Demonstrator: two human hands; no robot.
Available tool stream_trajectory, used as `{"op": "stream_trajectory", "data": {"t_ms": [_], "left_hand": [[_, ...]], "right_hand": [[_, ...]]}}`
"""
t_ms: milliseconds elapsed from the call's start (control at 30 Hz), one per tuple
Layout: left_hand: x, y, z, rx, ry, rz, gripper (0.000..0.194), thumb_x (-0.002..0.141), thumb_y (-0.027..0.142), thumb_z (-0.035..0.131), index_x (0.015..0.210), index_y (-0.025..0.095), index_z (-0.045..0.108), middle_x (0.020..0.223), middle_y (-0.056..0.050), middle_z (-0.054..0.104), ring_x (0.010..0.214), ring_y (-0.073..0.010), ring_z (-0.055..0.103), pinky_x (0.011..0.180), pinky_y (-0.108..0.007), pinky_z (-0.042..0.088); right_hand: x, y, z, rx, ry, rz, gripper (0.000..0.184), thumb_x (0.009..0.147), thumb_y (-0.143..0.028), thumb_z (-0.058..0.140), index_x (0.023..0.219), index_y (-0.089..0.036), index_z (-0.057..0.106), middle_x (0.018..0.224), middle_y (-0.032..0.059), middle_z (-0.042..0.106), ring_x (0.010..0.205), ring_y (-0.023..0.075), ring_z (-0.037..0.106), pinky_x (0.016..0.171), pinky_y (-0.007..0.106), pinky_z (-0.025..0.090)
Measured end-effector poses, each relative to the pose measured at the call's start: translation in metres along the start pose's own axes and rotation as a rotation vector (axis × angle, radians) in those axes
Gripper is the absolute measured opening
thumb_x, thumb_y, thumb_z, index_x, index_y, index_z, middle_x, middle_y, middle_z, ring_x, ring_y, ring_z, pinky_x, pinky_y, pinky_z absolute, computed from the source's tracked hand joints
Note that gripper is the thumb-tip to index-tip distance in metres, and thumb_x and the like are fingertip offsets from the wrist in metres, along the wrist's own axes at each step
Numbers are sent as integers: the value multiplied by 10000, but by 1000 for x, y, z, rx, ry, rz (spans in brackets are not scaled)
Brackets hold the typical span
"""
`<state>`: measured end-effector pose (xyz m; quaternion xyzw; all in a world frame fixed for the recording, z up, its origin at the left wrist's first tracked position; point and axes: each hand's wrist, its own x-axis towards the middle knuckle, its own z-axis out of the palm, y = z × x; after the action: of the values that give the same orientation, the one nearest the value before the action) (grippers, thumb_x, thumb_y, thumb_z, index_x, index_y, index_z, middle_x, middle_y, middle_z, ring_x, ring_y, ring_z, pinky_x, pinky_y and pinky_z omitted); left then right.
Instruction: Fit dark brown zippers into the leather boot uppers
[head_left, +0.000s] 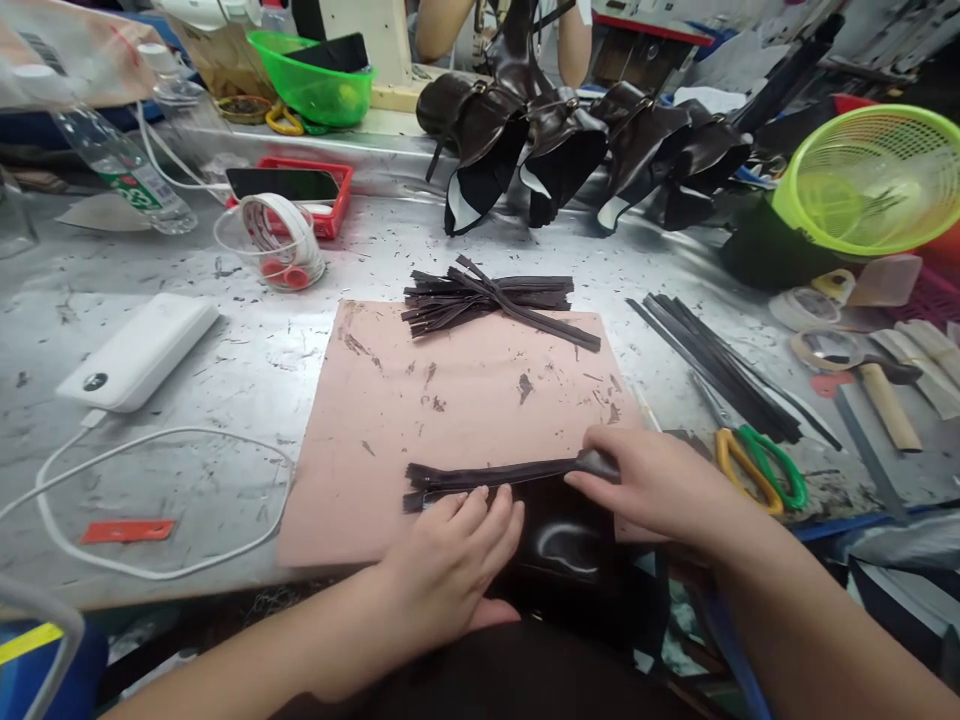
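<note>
The zip (491,472) looks light, floppy, best held by its ends; left hand (461,550) half-open alongside, right hand (649,478) pinching one.

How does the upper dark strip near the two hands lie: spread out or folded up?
Spread out: the dark strip runs nearly straight past the left hand to the right hand. I cannot tell at its right end.

One head-worn view, forward and down over the workbench (259,345), from close above its near edge.
</note>
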<state>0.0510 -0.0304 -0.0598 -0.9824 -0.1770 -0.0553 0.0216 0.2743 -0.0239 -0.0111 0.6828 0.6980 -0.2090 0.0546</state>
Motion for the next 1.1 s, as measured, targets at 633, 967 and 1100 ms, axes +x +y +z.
{"op": "stream_trajectory", "data": {"t_ms": [633,967,1100], "left_hand": [[29,-16,1,-84,54,104,469,679,586,572,901,172,578,1148,-75,580,881,-215,553,664,-295,412],[47,9,3,-69,6,57,628,770,625,390,1113,120,534,1231,-151,502,893,-261,525,733,-366,376],[58,7,-3,-150,4,62,492,829,466,372,1042,74,580,1122,-174,572,907,-263,521,720,-363,383]], "right_hand": [[-22,17,49,771,184,208,206,763,-266,507,961,-219,473,816,11,572,504,99,537,492,253,493],[-19,9,41,426,269,108,236,763,-187,453,995,-204,488,943,50,622,770,171,603,706,304,466],[-20,11,42,497,250,216,253,755,-211,477,1008,-200,467,702,-7,612,579,142,582,599,266,456]]}}
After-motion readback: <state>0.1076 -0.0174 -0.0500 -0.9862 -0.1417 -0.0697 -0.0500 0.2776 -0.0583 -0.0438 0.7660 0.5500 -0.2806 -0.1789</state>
